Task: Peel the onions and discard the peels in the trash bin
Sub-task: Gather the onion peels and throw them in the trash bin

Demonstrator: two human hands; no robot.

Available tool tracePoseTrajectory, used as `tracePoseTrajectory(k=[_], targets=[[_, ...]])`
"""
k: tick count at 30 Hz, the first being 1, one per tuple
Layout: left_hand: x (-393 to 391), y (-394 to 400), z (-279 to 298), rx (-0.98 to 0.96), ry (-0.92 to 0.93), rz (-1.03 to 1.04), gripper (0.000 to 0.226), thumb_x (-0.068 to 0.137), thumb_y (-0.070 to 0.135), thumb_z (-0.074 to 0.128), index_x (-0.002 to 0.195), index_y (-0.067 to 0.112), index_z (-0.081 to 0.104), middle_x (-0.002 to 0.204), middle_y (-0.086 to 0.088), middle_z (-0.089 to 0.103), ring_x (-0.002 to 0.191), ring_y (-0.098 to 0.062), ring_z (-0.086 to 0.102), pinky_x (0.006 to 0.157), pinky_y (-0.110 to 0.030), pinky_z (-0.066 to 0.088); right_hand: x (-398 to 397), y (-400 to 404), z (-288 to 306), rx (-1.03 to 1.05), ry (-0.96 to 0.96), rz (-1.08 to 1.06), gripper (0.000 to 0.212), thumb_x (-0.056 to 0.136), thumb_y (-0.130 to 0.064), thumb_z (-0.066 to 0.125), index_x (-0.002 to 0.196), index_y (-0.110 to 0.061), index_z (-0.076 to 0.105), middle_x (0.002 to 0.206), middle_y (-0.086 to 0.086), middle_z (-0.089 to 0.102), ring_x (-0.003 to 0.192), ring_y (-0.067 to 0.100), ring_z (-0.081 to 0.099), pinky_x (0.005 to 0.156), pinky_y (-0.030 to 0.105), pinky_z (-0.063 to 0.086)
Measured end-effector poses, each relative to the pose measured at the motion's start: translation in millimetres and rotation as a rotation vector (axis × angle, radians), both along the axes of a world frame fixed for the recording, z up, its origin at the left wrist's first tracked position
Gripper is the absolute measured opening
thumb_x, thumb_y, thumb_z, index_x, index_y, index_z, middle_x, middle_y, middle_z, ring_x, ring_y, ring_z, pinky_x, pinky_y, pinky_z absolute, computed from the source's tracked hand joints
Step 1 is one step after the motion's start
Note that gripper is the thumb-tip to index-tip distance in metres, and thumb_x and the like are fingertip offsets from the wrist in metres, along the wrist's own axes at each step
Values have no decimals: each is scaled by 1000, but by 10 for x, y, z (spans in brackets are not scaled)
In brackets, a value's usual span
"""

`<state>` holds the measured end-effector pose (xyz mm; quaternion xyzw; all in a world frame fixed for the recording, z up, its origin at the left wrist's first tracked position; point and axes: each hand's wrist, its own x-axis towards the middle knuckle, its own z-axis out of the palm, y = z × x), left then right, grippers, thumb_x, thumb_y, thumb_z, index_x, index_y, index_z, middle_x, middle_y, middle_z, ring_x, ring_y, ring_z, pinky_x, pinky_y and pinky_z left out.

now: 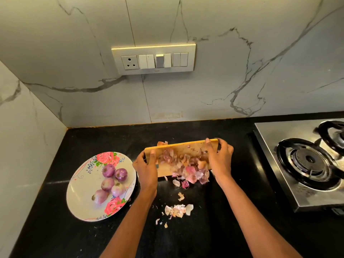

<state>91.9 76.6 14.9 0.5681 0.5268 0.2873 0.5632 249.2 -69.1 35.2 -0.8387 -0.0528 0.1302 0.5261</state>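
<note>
A wooden cutting board (pixel 178 148) is held off the black counter, its far edge raised and its face tilted toward me. My left hand (pixel 146 164) grips its left edge and my right hand (pixel 219 157) grips its right edge. A heap of pink onion peels (pixel 186 166) lies on the board and spills over its near edge. More loose peels (pixel 177 209) lie on the counter below. Several peeled purple onions (pixel 111 180) sit on a flowered white plate (pixel 80 192) to the left. No trash bin is in view.
A steel gas stove (pixel 305 162) with black burners stands on the right of the black counter (pixel 214 229). Marble walls close the back and the left side. A switch panel (pixel 153 59) is mounted on the back wall.
</note>
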Motion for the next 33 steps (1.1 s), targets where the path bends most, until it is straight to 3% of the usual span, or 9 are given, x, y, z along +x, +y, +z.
tracePoseTrajectory(k=[2,6,11,18,22,33], targets=[[4,-15,63,23,15,1,34,102,43,55,128,22,51,126,-1,44,110,-16,54,82,-23,47,-27,11,14,-8,-34,-20,58,94,-58,58,133,-17,48,132,2,42,107,17,54,79,28,46],[60,18,130,45,49,40,34,101,51,52,120,23,47,119,-3,55,107,-19,58,91,-34,50,-132,20,38,0,-39,-13,50,95,-57,57,125,-17,46,108,0,59,95,18,60,61,19,41],[80,-26,121,21,61,86,41,101,52,51,125,19,53,117,-3,61,109,-21,60,94,-37,51,-233,7,1,-22,32,-13,53,96,-65,49,125,-21,47,114,1,61,97,17,61,70,28,47],[87,-85,185,51,69,114,49,102,51,50,135,16,53,122,-3,63,113,-21,60,99,-40,50,-183,58,101,0,-23,-17,41,97,-65,46,116,-29,43,113,-1,59,97,22,64,76,41,58],[88,-129,194,57,75,89,43,102,47,52,133,17,54,116,2,62,113,-20,61,96,-36,51,-154,24,33,-48,14,-4,46,99,-61,46,119,-21,46,116,4,59,100,21,59,75,34,48],[50,-82,189,33,64,118,49,103,46,52,143,18,50,132,-3,60,123,-22,57,100,-34,45,-181,38,-22,-38,6,37,51,99,-62,44,127,-19,45,118,1,56,106,21,58,83,36,50]])
